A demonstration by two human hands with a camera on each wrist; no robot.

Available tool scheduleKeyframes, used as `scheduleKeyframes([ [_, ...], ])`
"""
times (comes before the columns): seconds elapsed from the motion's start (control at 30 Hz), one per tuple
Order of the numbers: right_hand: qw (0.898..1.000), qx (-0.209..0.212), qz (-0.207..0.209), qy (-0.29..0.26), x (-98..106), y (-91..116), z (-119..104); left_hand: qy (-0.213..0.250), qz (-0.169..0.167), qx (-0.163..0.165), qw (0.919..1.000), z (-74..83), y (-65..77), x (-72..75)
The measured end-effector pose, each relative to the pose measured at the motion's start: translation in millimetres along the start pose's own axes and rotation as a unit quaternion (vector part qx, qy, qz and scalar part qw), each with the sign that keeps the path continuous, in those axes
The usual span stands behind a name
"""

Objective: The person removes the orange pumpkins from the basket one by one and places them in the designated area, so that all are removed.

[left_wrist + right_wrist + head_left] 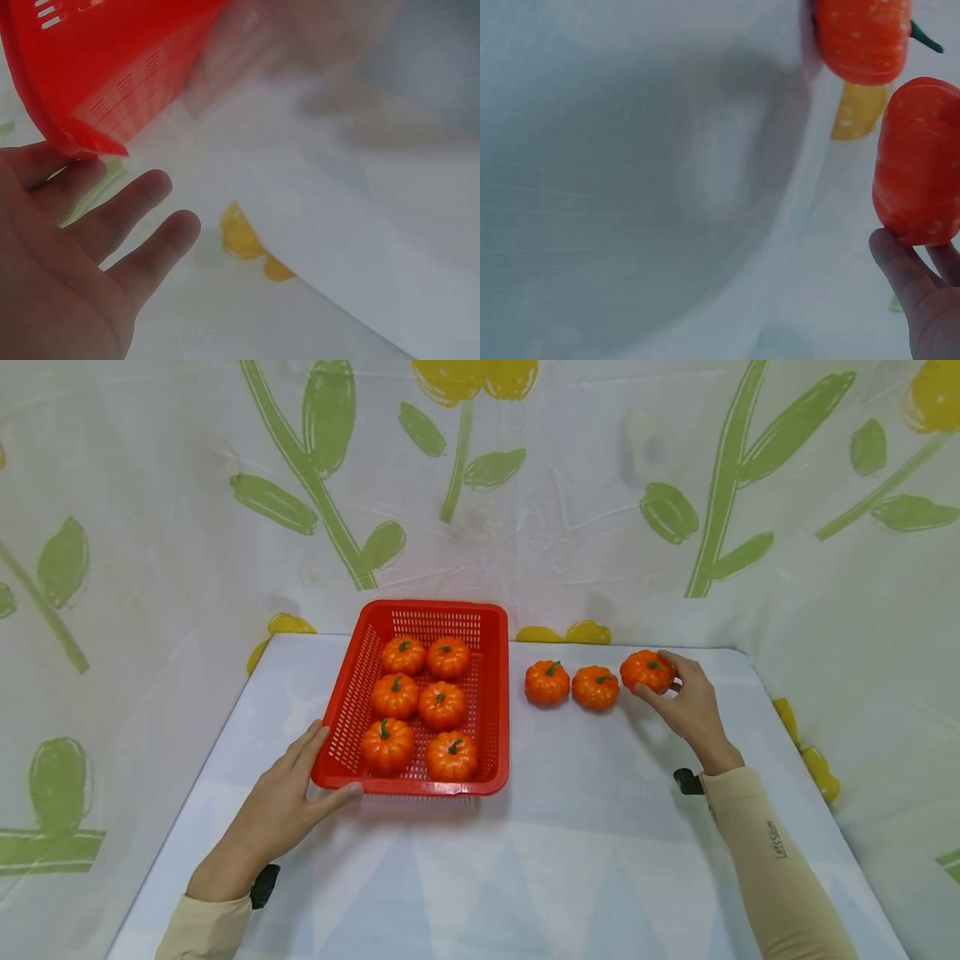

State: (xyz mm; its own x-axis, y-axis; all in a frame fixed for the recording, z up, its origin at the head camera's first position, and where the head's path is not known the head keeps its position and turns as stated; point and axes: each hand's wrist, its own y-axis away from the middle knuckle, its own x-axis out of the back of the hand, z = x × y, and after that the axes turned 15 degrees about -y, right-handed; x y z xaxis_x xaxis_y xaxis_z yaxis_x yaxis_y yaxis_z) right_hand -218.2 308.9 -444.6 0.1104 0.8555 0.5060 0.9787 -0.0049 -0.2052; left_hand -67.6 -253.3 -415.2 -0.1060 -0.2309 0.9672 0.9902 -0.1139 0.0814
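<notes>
Right fingers (681, 662) pinch pumpkin (641, 672) near table's back edge (716, 653); left fingers (156, 251), spread, touch basket rim (405, 787); white table (570, 785) between.

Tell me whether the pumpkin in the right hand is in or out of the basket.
Out: the right hand holds the pumpkin away to the right of the red basket.

Basket (498, 702), one: red plastic, rectangular, slotted walls, mouth up, on the counter (555, 835). Inner pumpkins (442, 706), six: small, orange, ribbed, green-stemmed, two columns of three. Loose pumpkins (596, 688), two: matching, side by side, right of basket. Held pumpkin (643, 672), one: matching, beside that pair, pinched by right fingers (684, 665).
</notes>
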Motion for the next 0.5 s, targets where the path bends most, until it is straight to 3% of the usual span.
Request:
scheduleKeyframes([
  [0.5, 0.995, -0.087, -0.024, 0.038, -1.5, 0.8, 21.8, -0.002, 0.002, 0.0, 1.0, 0.1, -0.4, -0.4],
])
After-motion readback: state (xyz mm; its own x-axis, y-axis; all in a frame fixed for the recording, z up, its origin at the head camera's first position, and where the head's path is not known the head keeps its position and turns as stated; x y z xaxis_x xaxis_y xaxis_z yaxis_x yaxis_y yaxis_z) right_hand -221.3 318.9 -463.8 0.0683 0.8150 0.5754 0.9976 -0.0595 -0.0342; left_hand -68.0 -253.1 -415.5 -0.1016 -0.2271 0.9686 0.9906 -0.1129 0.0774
